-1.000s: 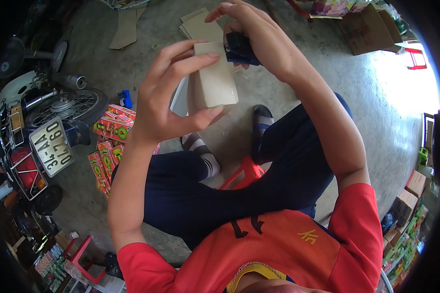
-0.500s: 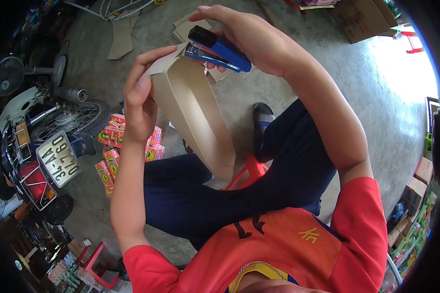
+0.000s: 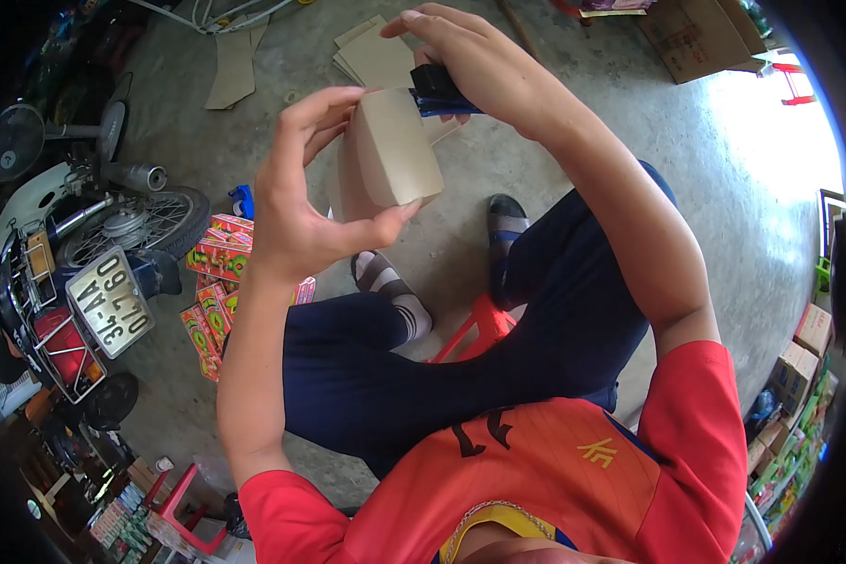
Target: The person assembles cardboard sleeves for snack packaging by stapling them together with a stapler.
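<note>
My left hand [image 3: 303,202] holds a plain brown cardboard box [image 3: 390,160] up in front of me, thumb under its lower edge and fingers over the top. My right hand [image 3: 475,66] grips a blue and black stapler [image 3: 439,94], whose jaws sit on the box's upper right corner. I am seated on a red plastic stool [image 3: 479,331], legs in dark trousers, striped socks and sandals visible below the box.
Flat cardboard sheets [image 3: 376,52] lie on the concrete floor ahead. Several red and green printed boxes [image 3: 218,273] are stacked at the left beside a motorbike [image 3: 85,263]. A big carton [image 3: 691,38] stands top right; small cartons [image 3: 799,367] line the right edge.
The box has been turned from an open, tilted position showing its inside to a closed face toward me. The stapler has swung down from above the flap onto the box's top corner.
</note>
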{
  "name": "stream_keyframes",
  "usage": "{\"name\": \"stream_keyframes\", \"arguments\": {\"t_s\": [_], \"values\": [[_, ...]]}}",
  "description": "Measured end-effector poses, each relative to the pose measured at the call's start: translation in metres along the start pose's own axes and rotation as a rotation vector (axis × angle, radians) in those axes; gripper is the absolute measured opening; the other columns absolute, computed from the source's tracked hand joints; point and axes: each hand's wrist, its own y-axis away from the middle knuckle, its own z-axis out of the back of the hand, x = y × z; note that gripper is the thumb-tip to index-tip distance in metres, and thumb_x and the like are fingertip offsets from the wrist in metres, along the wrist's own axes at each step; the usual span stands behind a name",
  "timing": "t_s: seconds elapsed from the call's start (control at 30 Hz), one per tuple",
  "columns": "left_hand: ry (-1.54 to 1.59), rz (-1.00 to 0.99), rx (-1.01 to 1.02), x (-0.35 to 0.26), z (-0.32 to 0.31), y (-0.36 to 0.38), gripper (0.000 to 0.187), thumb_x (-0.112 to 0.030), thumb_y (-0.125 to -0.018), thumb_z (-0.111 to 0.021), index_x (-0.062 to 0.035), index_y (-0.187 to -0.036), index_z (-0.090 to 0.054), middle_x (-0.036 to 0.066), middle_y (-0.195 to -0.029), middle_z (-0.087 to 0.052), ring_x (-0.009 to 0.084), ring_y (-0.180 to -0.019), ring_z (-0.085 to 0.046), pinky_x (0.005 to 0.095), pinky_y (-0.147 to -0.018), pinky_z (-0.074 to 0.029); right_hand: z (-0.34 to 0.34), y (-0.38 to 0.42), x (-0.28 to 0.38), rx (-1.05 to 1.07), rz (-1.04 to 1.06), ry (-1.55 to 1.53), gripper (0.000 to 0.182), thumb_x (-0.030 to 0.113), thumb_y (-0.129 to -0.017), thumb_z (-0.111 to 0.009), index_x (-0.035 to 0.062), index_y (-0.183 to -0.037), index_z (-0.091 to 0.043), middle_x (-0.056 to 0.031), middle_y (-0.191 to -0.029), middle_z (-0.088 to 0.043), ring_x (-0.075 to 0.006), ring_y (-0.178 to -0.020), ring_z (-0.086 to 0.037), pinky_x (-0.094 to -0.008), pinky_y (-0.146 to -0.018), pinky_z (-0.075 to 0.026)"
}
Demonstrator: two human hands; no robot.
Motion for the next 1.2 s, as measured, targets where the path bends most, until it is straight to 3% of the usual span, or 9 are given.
{"name": "stream_keyframes", "arguments": {"t_s": [0.07,0.3,0.67,0.77,0.97,1.07,1.2], "values": [[-0.051,0.001,0.012,-0.003,0.000,0.000,0.081,-0.022,-0.061,-0.090,-0.0055,-0.135,-0.061,0.013,-0.128,-0.067,0.0259,-0.118,-0.068,0.0391,-0.104,-0.055,-0.002,0.005,0.014,-0.020,-0.131,-0.092,0.045,0.032,-0.114,-0.038,-0.0065,-0.127,-0.057,-0.0097,-0.089,-0.057,-0.0185,-0.084,-0.056,-0.0343,-0.077,-0.047],[-0.224,-0.048,0.106,-0.001,0.007,0.000,0.084,-0.035,-0.064,-0.090,0.0010,-0.135,-0.061,0.016,-0.134,-0.065,0.0291,-0.122,-0.066,0.0441,-0.107,-0.055,-0.006,0.006,0.019,-0.002,-0.136,-0.053,0.046,0.033,-0.114,-0.037,-0.0068,-0.129,-0.057,-0.0090,-0.090,-0.056,-0.0186,-0.083,-0.055,-0.0335,-0.076,-0.047],[-0.168,-0.018,0.080,-0.002,0.004,0.000,0.085,-0.029,-0.061,-0.088,0.0012,-0.135,-0.061,0.014,-0.132,-0.064,0.0277,-0.121,-0.065,0.0442,-0.106,-0.055,-0.009,0.008,0.022,0.003,-0.105,-0.096,0.044,0.033,-0.115,-0.038,-0.0044,-0.129,-0.058,-0.0040,-0.085,-0.052,-0.0141,-0.079,-0.051,-0.0310,-0.072,-0.045],[-0.158,-0.012,0.080,-0.002,0.004,0.000,0.085,-0.029,-0.060,-0.088,0.0012,-0.135,-0.061,0.014,-0.132,-0.064,0.0278,-0.122,-0.064,0.0443,-0.105,-0.055,-0.007,0.010,0.041,0.013,-0.232,-0.098,0.044,0.032,-0.115,-0.039,-0.0044,-0.129,-0.057,-0.0038,-0.085,-0.052,-0.0140,-0.079,-0.051,-0.0307,-0.072,-0.045],[-0.182,-0.033,0.084,-0.002,0.004,0.000,0.085,-0.029,-0.060,-0.088,0.0010,-0.135,-0.061,0.015,-0.132,-0.064,0.0279,-0.122,-0.064,0.0445,-0.105,-0.055,-0.009,0.007,0.020,-0.003,-0.120,-0.051,0.042,0.031,-0.114,-0.039,-0.0044,-0.130,-0.057,-0.0045,-0.085,-0.052,-0.0140,-0.078,-0.051,-0.0312,-0.071,-0.045],[-0.187,-0.044,0.080,-0.002,0.003,0.000,0.084,-0.029,-0.060,-0.088,0.0008,-0.135,-0.061,0.015,-0.132,-0.064,0.0279,-0.122,-0.064,0.0443,-0.105,-0.055,-0.008,0.011,0.040,0.013,-0.211,-0.099,0.039,0.027,-0.113,-0.039,-0.0045,-0.127,-0.058,-0.0056,-0.082,-0.052,-0.0143,-0.076,-0.051,-0.0317,-0.070,-0.045],[-0.220,-0.074,0.095,-0.006,0.002,-0.001,0.084,-0.028,-0.060,-0.088,0.0004,-0.135,-0.062,0.015,-0.132,-0.064,0.0276,-0.121,-0.065,0.0440,-0.105,-0.055,-0.005,0.015,0.039,0.021,-0.056,0.016,0.036,0.023,-0.112,-0.038,-0.0032,-0.121,-0.060,-0.0059,-0.078,-0.051,-0.0135,-0.075,-0.050,-0.0319,-0.068,-0.045]]}}
